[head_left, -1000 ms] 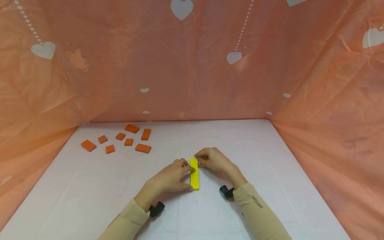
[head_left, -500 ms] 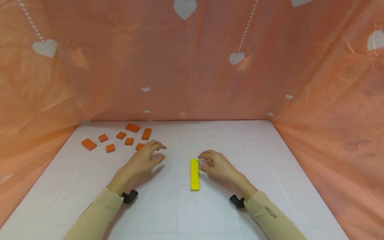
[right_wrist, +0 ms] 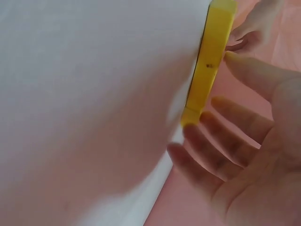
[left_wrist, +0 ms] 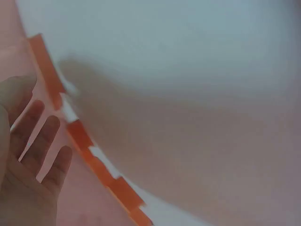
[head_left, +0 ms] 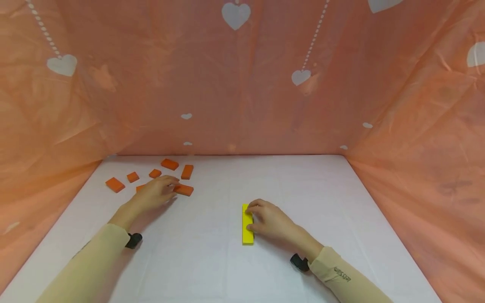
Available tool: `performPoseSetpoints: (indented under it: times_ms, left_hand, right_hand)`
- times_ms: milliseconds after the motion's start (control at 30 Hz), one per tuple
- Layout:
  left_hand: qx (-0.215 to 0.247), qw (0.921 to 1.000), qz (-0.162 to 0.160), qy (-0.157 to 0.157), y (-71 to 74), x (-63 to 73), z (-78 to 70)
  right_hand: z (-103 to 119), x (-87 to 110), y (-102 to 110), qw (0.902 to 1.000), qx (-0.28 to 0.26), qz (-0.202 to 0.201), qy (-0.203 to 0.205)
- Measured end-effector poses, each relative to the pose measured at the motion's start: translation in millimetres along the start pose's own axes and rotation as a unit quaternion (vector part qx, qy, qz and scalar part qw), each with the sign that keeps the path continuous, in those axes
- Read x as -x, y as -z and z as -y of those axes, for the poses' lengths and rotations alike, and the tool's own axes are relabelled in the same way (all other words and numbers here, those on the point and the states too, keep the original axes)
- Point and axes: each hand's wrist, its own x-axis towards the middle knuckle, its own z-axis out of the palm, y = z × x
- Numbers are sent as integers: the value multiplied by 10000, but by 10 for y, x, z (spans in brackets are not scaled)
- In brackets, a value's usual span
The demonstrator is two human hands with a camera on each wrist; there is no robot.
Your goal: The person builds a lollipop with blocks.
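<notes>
On the left side of the frame, a bit below mid-height, the person's left hand (head_left: 149,198) was over a loose scatter of flat orange blocks (head_left: 115,184). Its fingers were spread and only lightly bent, with no block in its grasp. The fingertips sat right by the left end of one longer orange block (head_left: 185,190), though honestly I couldn't tell from this angle if they were touching it. In the left wrist view the blocks lined up in a slanted row down the left half, right beside the fingers.

Just right of center, in the lower half, was the yellow strip (head_left: 248,237), lying lengthwise up the frame with a seam near its far end. The right hand (head_left: 273,221) was on its right side, fingers loose and roughly half open, thumb at the strip's edge and fingertips by its far end, not wrapped around it.

Everything was on a white desk (head_left: 204,261). Beige sleeves (head_left: 87,265) came in from both bottom corners, a black wrist camera (head_left: 300,262) poked out by the right cuff, and pink cloth (head_left: 265,113) with white hearts filled the top.
</notes>
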Motion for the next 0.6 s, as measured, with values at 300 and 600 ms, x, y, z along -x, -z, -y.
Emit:
performPoseSetpoints:
  times_ms: [300, 600]
  left_hand:
    - [-54, 9994, 172, -281, 18, -27, 102]
    - [-37, 9995, 75, -291, 1, -93, 94]
  right_hand:
    - [10, -16, -11, 9997, 241, 41, 75]
    - [1, -24, 4, 9994, 290, 144, 105]
